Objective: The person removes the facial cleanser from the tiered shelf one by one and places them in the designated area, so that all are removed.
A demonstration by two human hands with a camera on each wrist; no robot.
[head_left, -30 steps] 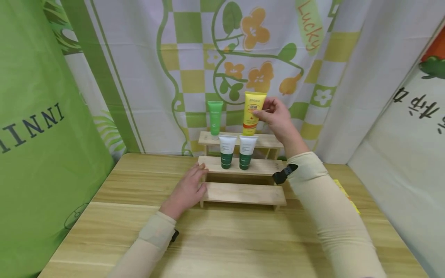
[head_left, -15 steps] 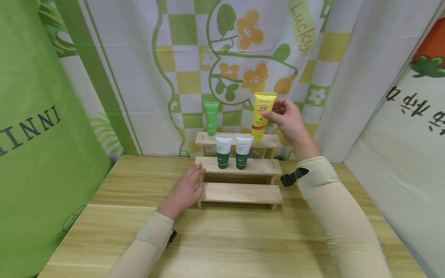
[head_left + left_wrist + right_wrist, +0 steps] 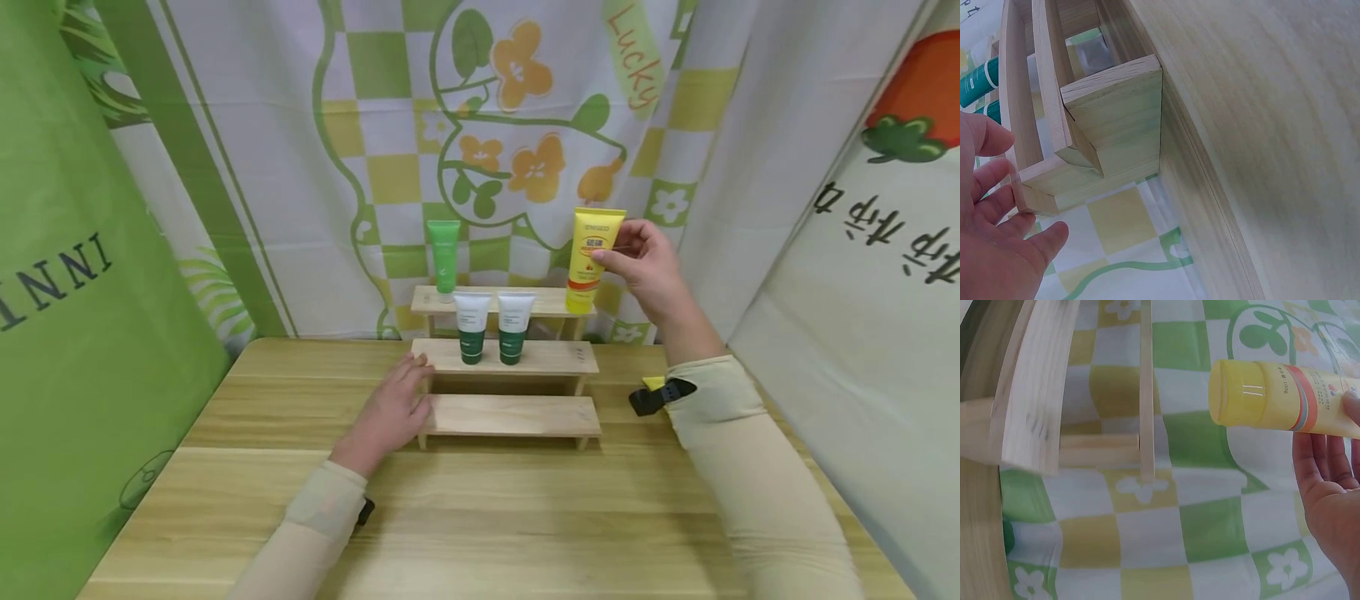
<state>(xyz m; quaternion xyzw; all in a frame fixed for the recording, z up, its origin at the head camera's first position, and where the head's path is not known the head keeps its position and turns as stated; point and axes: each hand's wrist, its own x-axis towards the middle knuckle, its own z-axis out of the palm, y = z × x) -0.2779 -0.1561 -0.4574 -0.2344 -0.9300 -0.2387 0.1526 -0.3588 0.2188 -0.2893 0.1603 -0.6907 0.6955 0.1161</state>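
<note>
Head view: R hand [image 3: 651, 273] has the yellow tube [image 3: 587, 270] pinched, thumb on front face, fingers mostly hidden behind. Tube is approx. upright w/ slight lean, flat crimp up, cap down, at the R end of the wood rack [image 3: 510, 408]. Prob. light; body prob. soft plastic & squeezable, cap end stiffer, printed face maybe a bit slick, low breakage risk. Best hold: mid-body, light pinch, as now; hard squeeze would prob. dent it. Green tube [image 3: 445, 257] stands cap-down on top tier, L side; 2 white-and-green tubes, L one [image 3: 471, 329] & R one [image 3: 513, 329], stand side by side on mid tier. L hand [image 3: 386, 412] rests at rack's L end. Surface: wood-grain table [image 3: 487, 517]. Room: checked/floral curtain [image 3: 262, 167] behind, green cloth [image 3: 75, 358] at L, white printed cloth [image 3: 847, 333] at R. Yellow bit by R wrist mostly hidden, can't ID.

L wrist view: fingers spread & relaxed, touching a shelf end [image 3: 1038, 200], not clamped on it.

R wrist view: yellow cap [image 3: 1235, 394] is apart from the top tier [image 3: 1147, 394], gap visible btwn; thumb on tube, fingers behind, their tips out of sight.
</note>
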